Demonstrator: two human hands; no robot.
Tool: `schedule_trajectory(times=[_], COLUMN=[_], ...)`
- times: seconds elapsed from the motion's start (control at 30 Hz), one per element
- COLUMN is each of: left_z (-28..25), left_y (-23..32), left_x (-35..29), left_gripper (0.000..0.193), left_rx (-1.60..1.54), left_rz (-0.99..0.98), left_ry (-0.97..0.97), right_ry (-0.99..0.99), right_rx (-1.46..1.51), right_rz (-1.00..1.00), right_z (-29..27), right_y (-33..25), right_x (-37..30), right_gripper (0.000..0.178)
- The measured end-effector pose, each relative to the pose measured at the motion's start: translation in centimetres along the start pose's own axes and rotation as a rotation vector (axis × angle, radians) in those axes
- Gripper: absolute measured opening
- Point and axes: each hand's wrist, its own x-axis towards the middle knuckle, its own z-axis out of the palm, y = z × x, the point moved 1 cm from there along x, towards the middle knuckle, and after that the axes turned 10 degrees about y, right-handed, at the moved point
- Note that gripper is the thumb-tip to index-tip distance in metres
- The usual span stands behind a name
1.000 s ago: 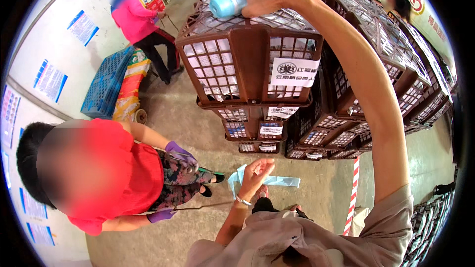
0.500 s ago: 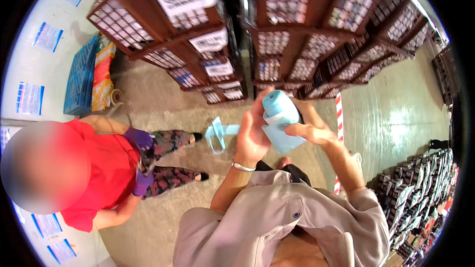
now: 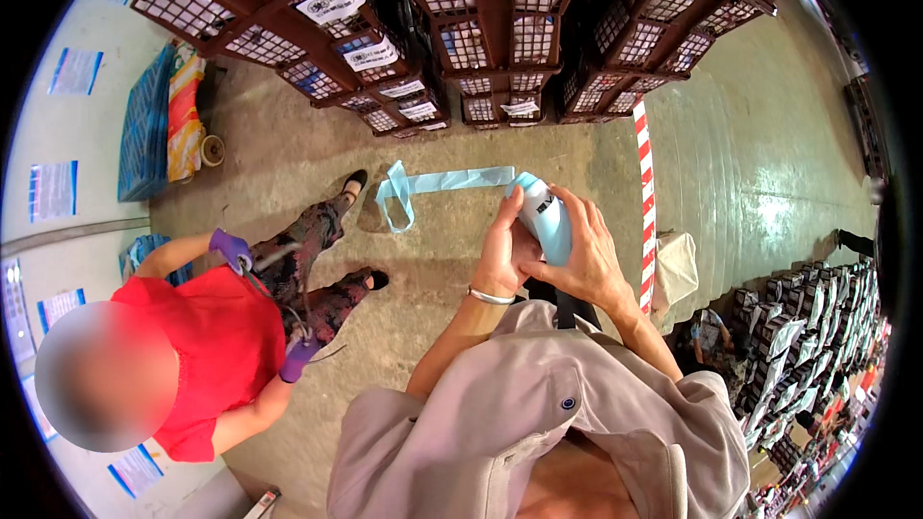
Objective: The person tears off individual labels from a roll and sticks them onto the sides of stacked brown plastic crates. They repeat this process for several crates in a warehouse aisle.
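Between my two hands is a light blue roll of thin strip with dark print on its side, held tilted in front of my body. My left hand grips its left side, thumb near the upper end. Around the right side and lower part curl the fingers and thumb of my right hand. A long light blue strip stretches leftward from beside the roll's upper end and finishes in a loose loop. Whether the strip rests on the floor or hangs above it, I cannot tell.
Stacked brown plastic crates stand ahead. At left, a co-worker in red holds a thin cord-like item in purple gloves. A red-and-white floor line runs on the right, beside a pale bag. Piled dark packages lie farther right.
The roll has turned upright-slanted and my right hand now wraps its side. More of the strip shows stretched out to the left. The co-worker's hands and legs have shifted, and my view has moved.
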Motion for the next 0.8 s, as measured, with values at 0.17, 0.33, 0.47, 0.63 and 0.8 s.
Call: schedule_trajectory(times=[0.17, 0.33, 0.47, 0.63, 0.8], left_z=[-4.9, -6.3, -6.5, -6.4, -5.3], left_y=[-1.8, -2.5, -4.8, -9.8, -16.0], left_x=[-1.3, -4.5, -6.4, -5.2, -4.1], left_gripper=[0.039, 0.046, 0.054, 0.054, 0.049], left_rx=[0.000, -0.045, 0.028, 0.166, 0.150], left_rz=[0.098, 0.024, 0.043, -0.006, -0.070], left_ry=[-0.059, -0.104, -0.214, -0.217, -0.186], right_ry=[0.059, 0.081, 0.178, 0.214, 0.301], right_rx=[0.091, 0.745, 1.187, 1.291, 1.298], right_rz=[0.047, 0.550, 0.912, 0.886, 0.861], right_z=[2.1, 1.5, -0.9, -4.9, -10.7], right_y=[0.6, 2.0, 3.0, 6.1, 9.4], right_x=[-5.1, -8.4, -10.2, -13.3, -16.4], right_gripper=[0.053, 0.026, 0.019, 0.019, 0.018])
